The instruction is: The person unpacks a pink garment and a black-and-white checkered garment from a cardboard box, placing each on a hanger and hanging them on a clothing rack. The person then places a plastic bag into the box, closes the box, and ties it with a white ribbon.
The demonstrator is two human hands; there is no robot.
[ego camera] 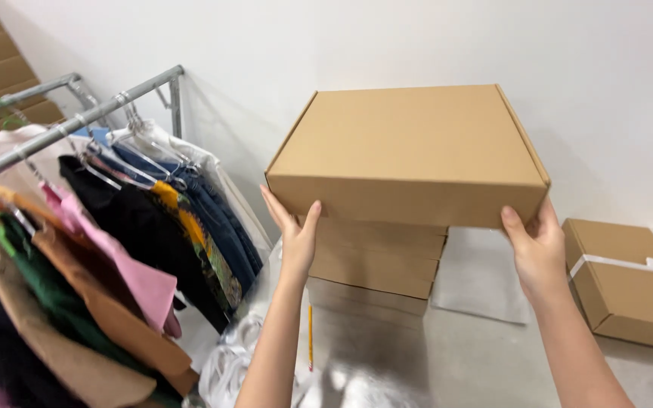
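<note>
A flat brown cardboard box (410, 147) is held up between both hands, above a stack of similar brown boxes (376, 261) on a shiny grey table (447, 355). My left hand (296, 238) grips the box's lower left corner, fingers under its edge. My right hand (538, 245) grips the lower right corner. Whether the held box touches the stack below cannot be told.
At right lies another brown box tied with a white ribbon (632, 276). A metal clothes rail (77, 113) at left carries several hanging garments in pink, black, green, brown and denim. A yellow pencil (311, 336) lies on the table. A white wall stands behind.
</note>
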